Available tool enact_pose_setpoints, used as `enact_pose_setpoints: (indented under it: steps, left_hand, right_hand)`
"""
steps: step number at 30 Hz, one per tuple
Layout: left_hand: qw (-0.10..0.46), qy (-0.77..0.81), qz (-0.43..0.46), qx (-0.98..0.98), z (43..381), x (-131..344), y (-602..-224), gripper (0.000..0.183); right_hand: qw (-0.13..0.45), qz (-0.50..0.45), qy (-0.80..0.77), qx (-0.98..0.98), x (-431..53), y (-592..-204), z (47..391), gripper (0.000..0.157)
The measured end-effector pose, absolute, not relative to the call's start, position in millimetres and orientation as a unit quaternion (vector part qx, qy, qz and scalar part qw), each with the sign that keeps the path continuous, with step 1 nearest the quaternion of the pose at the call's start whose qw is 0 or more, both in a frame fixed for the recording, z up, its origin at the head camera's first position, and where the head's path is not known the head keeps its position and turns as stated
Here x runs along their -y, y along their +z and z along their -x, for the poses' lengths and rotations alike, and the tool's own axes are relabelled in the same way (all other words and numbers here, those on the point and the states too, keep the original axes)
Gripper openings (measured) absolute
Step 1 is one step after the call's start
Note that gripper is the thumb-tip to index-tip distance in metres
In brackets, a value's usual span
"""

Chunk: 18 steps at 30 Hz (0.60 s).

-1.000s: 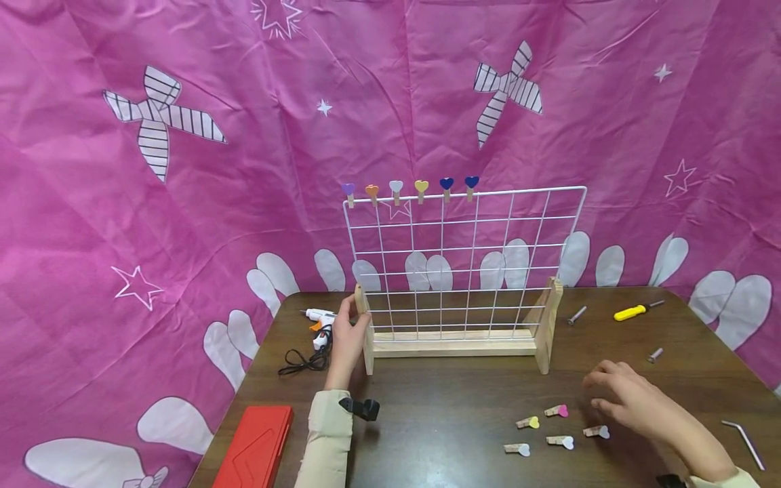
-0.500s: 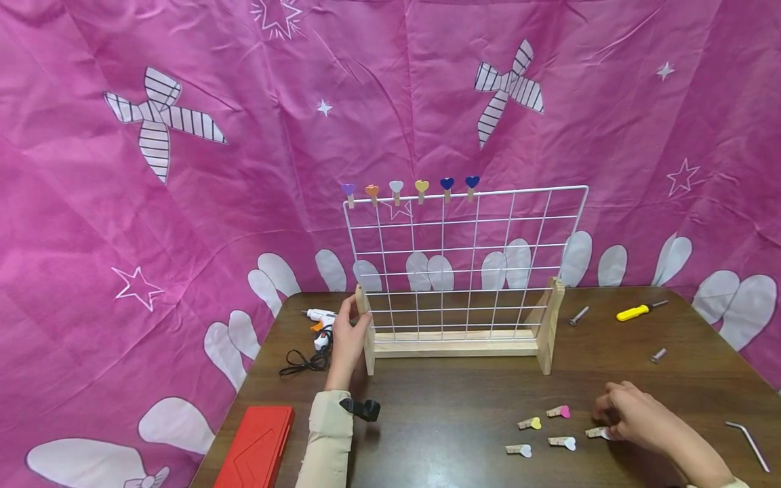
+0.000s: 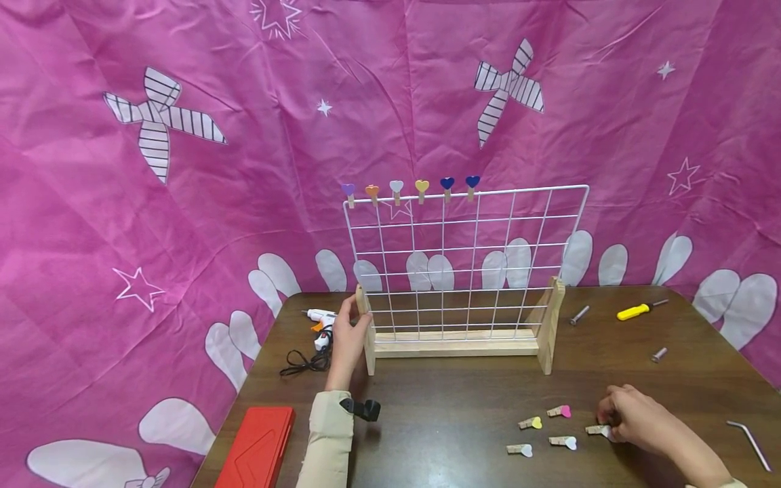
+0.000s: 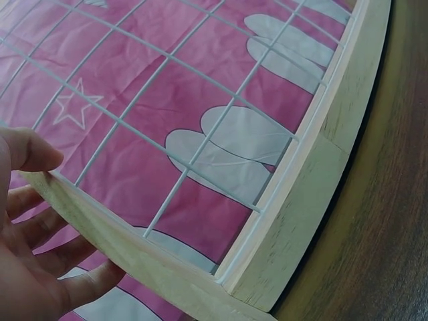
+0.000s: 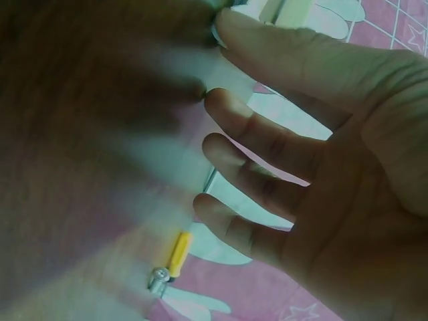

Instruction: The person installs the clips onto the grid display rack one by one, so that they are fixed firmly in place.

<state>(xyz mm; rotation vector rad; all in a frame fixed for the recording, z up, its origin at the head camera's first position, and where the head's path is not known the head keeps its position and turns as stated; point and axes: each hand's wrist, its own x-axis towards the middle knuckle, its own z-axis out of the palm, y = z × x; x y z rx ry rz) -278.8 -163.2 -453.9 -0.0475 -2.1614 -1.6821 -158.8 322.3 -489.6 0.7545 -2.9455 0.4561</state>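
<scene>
My left hand grips the left wooden upright of a white wire grid rack. In the left wrist view its thumb lies on one side of the upright and the fingers on the other. Heart-topped mini clothespins in several colours stand along the left part of the rack's top wire. Low over the table, my right hand pinches a white-heart clothespin by its heart end, which the fingers partly cover. Beside it lie a pink, a yellow and two more white-heart clothespins.
Behind the left forearm lies a glue gun with a black cord. A red case sits at the front left. Toward the right are a yellow screwdriver, two bolts and a hex key. A pink curtain hangs behind the table.
My right hand has come down and slightly right onto the white-heart clothespin, its fingers closing at the heart end. The left hand has stayed on the rack's upright.
</scene>
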Motion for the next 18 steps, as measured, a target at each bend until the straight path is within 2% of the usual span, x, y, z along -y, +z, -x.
enact_pose_setpoints:
  steps: [4,8,15,18]
  left_hand:
    - [0.193,-0.602,0.016,0.775,278.1,163.2,-453.1,0.042]
    - [0.180,-0.608,0.022,0.773,278.2,163.8,-451.4,0.043]
    - [0.180,-0.608,0.027,0.773,278.2,164.4,-450.8,0.042]
    - [0.187,-0.604,0.021,0.775,276.9,164.2,-451.0,0.041]
  right_hand:
    - [0.017,-0.250,0.168,0.953,-323.5,-485.0,160.7,0.033]
    - [0.032,-0.271,0.201,0.941,-324.1,-474.8,163.6,0.033]
    - [0.150,-0.295,0.235,0.914,-317.8,-452.5,167.2,0.036]
    - [0.174,-0.297,0.247,0.906,-313.3,-443.5,167.5,0.034]
